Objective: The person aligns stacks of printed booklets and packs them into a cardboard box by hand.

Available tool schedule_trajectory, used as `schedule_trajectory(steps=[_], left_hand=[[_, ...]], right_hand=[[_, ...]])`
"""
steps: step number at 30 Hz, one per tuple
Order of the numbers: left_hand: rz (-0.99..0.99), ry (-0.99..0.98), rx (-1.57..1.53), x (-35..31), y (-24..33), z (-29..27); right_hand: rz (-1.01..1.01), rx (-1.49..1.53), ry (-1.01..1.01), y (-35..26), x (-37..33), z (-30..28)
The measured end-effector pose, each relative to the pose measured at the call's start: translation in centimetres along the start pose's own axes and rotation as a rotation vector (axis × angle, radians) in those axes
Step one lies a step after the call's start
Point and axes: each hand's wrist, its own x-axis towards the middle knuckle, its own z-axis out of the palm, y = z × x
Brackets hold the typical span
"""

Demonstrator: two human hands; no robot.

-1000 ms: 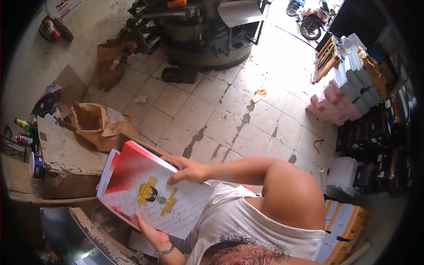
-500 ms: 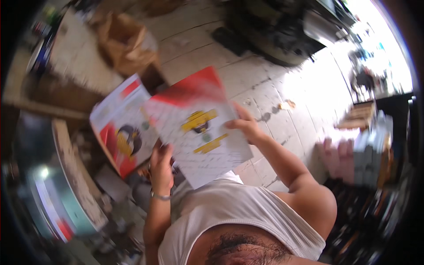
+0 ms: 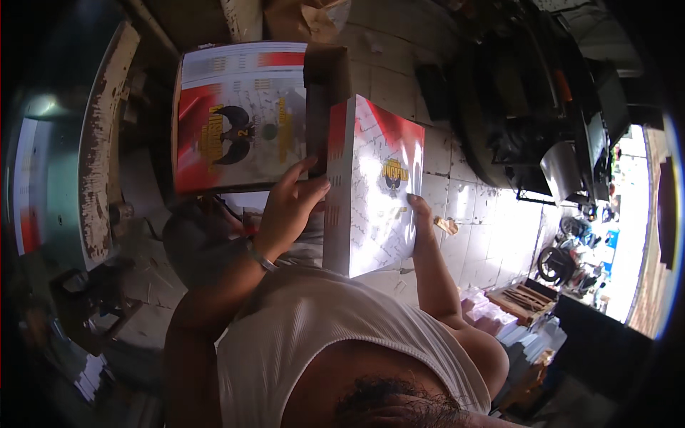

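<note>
Upright in front of my chest, a stack of booklets (image 3: 382,207) with red and white covers is held between my two hands. Its several spines face left, and sunlight falls across the top cover. My left hand (image 3: 294,203), with a metal band at its wrist, presses fingers and thumb against the spine side. At the opposite edge, my right hand (image 3: 421,212) grips the stack; its thumb lies on the cover and its other fingers are hidden. Just left of the stack, more booklets (image 3: 250,160) of the same look fill part of a cardboard box (image 3: 341,63).
A brown paper bag (image 3: 325,18) lies beyond the box on the tiled floor (image 3: 374,53). Large dark machinery (image 3: 499,107) stands at the far right. Nearer right are paper stacks (image 3: 489,310) and a wooden crate (image 3: 524,299). A worn wooden edge (image 3: 107,150) runs along the left.
The view has swung, bringing the box of booklets to the upper left. The held stack has turned upright with its spines showing, and my left hand has moved up along its left side.
</note>
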Motion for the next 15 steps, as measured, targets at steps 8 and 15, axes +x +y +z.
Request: schedule_trajectory(steps=[8, 15], left_hand=[[0.002, 0.0, -0.04, 0.9, 0.1, -0.2], [0.102, -0.071, 0.056, 3.0, 0.5, -0.2]], right_hand=[[0.01, -0.068, 0.0, -0.8, 2.2, -0.7], [-0.113, -0.239, 0.124, -2.6, 2.8, 1.4]])
